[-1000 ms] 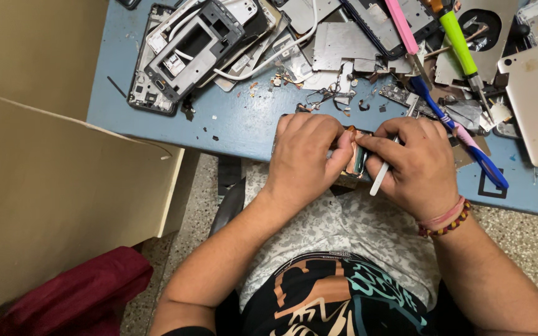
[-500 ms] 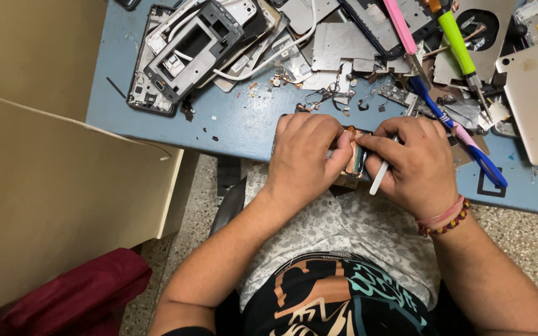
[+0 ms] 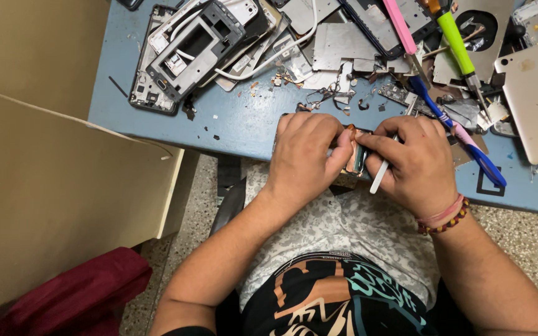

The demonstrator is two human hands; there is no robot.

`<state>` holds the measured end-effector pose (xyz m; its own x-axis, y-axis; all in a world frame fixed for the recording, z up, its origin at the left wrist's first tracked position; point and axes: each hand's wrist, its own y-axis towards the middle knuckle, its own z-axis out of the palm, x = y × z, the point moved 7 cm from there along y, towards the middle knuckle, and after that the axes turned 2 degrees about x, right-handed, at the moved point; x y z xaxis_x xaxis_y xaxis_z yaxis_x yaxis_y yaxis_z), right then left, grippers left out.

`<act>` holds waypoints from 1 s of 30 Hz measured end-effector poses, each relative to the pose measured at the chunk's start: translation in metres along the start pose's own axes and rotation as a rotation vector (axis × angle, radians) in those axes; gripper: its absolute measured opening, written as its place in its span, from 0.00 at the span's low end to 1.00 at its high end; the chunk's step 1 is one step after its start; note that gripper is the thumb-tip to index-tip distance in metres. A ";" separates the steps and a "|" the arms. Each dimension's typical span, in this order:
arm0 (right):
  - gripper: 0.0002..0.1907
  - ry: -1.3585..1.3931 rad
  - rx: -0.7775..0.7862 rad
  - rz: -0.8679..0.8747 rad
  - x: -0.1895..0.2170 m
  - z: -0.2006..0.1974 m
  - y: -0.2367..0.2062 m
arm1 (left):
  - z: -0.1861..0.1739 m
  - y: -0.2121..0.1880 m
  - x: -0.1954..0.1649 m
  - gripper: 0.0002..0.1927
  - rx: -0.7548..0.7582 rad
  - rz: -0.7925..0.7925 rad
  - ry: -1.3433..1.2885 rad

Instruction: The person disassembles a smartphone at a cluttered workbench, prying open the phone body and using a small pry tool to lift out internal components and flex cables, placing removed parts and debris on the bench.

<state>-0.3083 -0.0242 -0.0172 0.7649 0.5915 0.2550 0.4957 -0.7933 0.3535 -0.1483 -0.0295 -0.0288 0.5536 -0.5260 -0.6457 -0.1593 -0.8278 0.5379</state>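
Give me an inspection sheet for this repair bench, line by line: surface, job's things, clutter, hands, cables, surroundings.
Surface: blue table, littered with small debris.
Job's things: small copper-coloured part pinched between both hands; thin white tool in the right hand.
Clutter: grey phone frame, metal plates, green-handled screwdriver, pink tool, blue tool, gold phone back.
Hands: left hand and right hand both closed on the part.
Cables: white cable among the frames.
Surroundings: beige panel, dark red cloth, speckled floor.

A blue-painted worktable [image 3: 231, 134] is spanning the upper field. A speckled grey terrazzo floor [image 3: 197, 205] is showing beneath it. A plain beige cabinet panel [image 3: 51, 199] is occupying the left, with a dark red cloth bundle [image 3: 76, 295] lying below it.
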 end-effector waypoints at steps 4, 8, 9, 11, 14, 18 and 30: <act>0.14 0.006 -0.002 0.007 0.001 -0.001 0.000 | 0.000 0.000 0.001 0.07 0.011 -0.018 -0.016; 0.17 -0.005 0.009 0.005 0.001 -0.001 0.000 | 0.000 0.001 0.001 0.07 0.013 -0.012 -0.014; 0.18 -0.001 0.012 0.000 0.002 0.000 -0.001 | 0.000 0.001 0.001 0.07 0.017 -0.013 -0.010; 0.19 0.000 0.016 -0.008 0.001 0.002 -0.001 | 0.000 0.001 0.002 0.07 0.019 -0.015 -0.002; 0.20 -0.010 0.024 -0.015 0.000 0.002 -0.001 | 0.002 0.000 0.002 0.07 0.019 -0.018 0.000; 0.20 -0.024 0.032 -0.028 0.000 0.003 -0.002 | 0.002 0.000 0.003 0.06 0.023 -0.009 0.008; 0.12 -0.044 0.030 -0.026 -0.003 0.006 -0.002 | 0.003 0.002 0.002 0.08 0.064 0.011 0.007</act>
<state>-0.3090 -0.0255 -0.0242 0.7689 0.6052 0.2059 0.5268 -0.7823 0.3324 -0.1505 -0.0326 -0.0305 0.5574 -0.5342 -0.6356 -0.2177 -0.8327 0.5091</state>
